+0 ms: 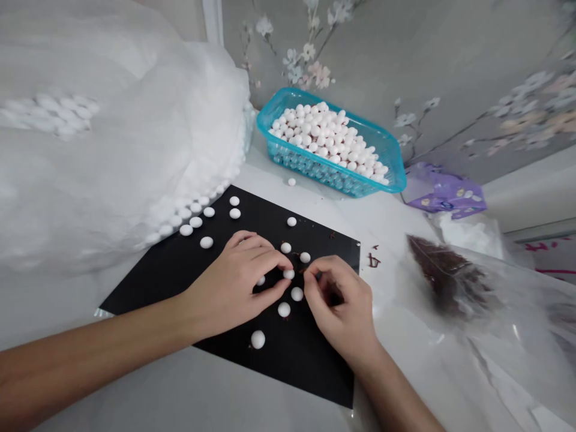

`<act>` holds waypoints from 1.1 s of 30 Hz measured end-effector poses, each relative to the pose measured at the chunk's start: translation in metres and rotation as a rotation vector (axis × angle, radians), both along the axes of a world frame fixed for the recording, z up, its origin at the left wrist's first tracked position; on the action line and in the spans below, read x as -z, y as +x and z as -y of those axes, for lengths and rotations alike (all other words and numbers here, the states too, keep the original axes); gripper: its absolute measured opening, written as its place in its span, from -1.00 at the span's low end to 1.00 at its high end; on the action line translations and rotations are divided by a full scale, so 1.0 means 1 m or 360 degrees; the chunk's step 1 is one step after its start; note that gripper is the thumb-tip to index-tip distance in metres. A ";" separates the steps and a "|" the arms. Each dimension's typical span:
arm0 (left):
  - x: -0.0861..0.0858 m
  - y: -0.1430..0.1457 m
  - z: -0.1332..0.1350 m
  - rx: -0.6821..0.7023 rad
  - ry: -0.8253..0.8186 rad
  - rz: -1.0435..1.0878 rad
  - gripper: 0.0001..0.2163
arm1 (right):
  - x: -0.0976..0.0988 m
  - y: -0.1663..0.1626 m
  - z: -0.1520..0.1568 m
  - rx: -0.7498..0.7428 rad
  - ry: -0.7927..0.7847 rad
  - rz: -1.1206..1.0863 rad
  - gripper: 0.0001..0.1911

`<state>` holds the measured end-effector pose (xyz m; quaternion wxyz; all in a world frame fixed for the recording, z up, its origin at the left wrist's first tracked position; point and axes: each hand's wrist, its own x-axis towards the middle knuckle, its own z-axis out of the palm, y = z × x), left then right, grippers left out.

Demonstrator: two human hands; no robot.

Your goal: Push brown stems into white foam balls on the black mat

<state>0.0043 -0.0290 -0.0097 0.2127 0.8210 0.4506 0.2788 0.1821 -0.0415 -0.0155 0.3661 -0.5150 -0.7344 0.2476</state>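
Observation:
Over a black mat [157, 273], my left hand [243, 273] pinches a small white ball [288, 274] between thumb and fingertips. My right hand [344, 303] is closed in a pinch just to the right of that ball. What its fingertips hold is too small to make out; a dark brown bit shows near them. Loose white balls lie around both hands, one of them [284, 309] below the left fingertips and another [258, 339] closer to the front edge. Some have dark brown bits beside or under them. One ball is partly hidden beneath my left hand.
Behind the mat stands a blue plastic basket [333, 167] heaped with white balls. A large translucent bag [148, 120] of white balls bulges at the left, overlapping the mat. On the right are a clear bag [450, 282] with dark brown pieces and a purple packet [445, 191].

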 end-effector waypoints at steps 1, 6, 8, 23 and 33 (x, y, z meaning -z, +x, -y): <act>0.001 0.000 0.000 0.0016 -0.0004 0.0003 -0.90 | 0.000 0.000 0.000 -0.0004 0.0024 0.0027 -0.91; 0.004 -0.001 -0.002 0.0052 0.0012 -0.0026 -0.85 | 0.004 -0.001 0.002 -0.0042 0.0097 0.0105 -0.90; 0.004 -0.001 -0.002 0.0056 -0.0004 -0.0054 -0.86 | 0.005 -0.002 0.002 -0.0044 0.0129 0.0112 -0.88; 0.000 0.001 0.001 -0.0051 0.0137 -0.0199 -0.88 | 0.007 -0.002 0.004 -0.0190 0.0119 0.0238 -0.85; 0.002 -0.001 0.001 -0.0026 0.0107 -0.0123 -0.89 | 0.008 -0.003 0.005 -0.0268 0.0147 0.0413 -0.80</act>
